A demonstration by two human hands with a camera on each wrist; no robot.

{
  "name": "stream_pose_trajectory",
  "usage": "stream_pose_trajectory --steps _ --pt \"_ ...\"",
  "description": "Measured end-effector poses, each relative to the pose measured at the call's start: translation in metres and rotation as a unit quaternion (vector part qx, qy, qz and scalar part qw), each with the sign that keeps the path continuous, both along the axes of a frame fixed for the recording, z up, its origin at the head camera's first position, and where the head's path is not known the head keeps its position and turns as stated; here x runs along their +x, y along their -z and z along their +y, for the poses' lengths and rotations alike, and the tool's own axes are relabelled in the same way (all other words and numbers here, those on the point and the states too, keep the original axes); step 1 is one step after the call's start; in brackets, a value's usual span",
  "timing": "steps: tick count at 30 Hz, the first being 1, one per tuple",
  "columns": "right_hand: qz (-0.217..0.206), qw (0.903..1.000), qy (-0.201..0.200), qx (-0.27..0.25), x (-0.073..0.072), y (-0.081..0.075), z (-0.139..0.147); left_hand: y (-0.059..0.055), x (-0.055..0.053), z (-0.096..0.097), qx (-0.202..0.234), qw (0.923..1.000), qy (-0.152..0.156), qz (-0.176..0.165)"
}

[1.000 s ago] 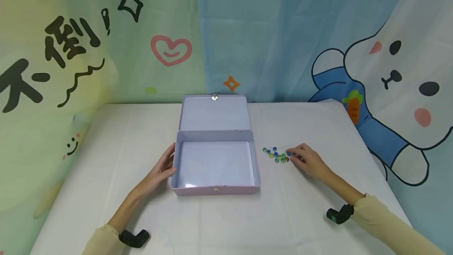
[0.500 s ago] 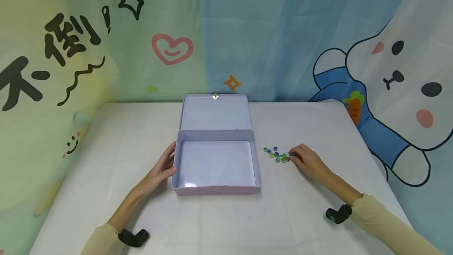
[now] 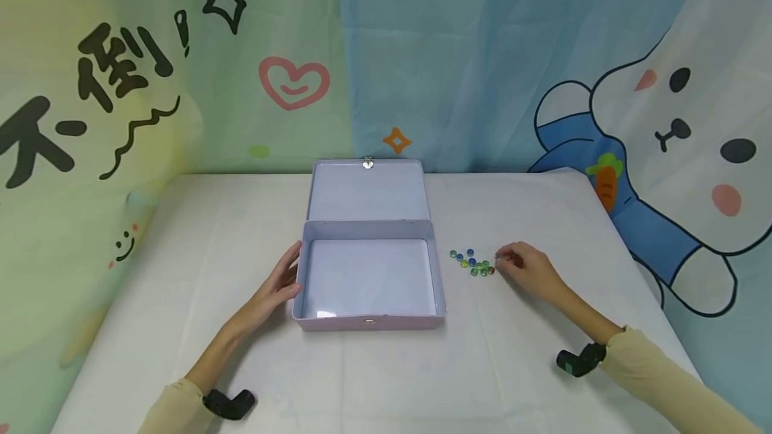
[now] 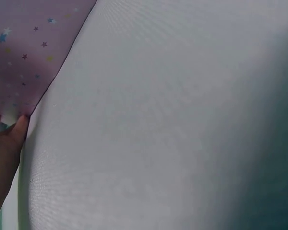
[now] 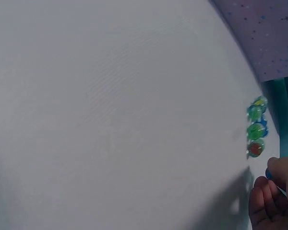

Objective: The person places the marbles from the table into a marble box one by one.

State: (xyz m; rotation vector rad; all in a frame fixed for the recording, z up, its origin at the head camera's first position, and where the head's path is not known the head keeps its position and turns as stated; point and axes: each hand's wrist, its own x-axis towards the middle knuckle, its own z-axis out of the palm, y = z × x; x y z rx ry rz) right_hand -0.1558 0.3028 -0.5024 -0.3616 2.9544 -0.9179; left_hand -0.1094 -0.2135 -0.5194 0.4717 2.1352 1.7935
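A shallow lilac tin box (image 3: 368,280) lies with its lid (image 3: 368,189) folded back, its inside bare. My left hand (image 3: 268,297) rests against the box's left wall, fingers extended and thumb at the rim. The left wrist view shows the thumb side of that hand (image 4: 7,153) at the star-printed outer wall (image 4: 38,43). To the right of the box, several glass marbles (image 3: 472,262) in green, blue, yellow and red-brown sit in a loose cluster. Just right of them, my right hand (image 3: 531,273) pinches a blue marble (image 5: 269,173) between thumb and fingertips, mostly hidden by them.
A white cloth (image 3: 386,380) covers the table under everything. Behind it hangs a printed curtain (image 3: 422,52) with a rabbit figure. A small metal clasp (image 3: 368,163) sits on the lid's far edge. Each wrist carries a black camera (image 3: 581,360).
My right hand has taken hold of the blue marble at the cluster's right end and drawn slightly right, away from the others. The left hand and the box keep their places.
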Motion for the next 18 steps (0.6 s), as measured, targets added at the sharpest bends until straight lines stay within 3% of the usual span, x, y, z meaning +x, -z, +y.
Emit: stream_pose_trajectory --steps 7,13,18 --pt "-0.107 0.9880 0.030 -0.107 -0.002 -0.026 -0.012 0.000 0.001 0.002 0.011 0.9999 -0.003 -0.004" --pt "-0.139 0.9761 0.010 -0.167 -0.001 -0.050 -0.042 -0.001 0.001 0.003 0.015 0.9998 -0.008 -0.008" --pt "-0.162 0.9694 -0.019 -0.183 -0.004 -0.066 -0.069 -0.002 0.002 0.003 0.017 0.9997 -0.012 -0.012"
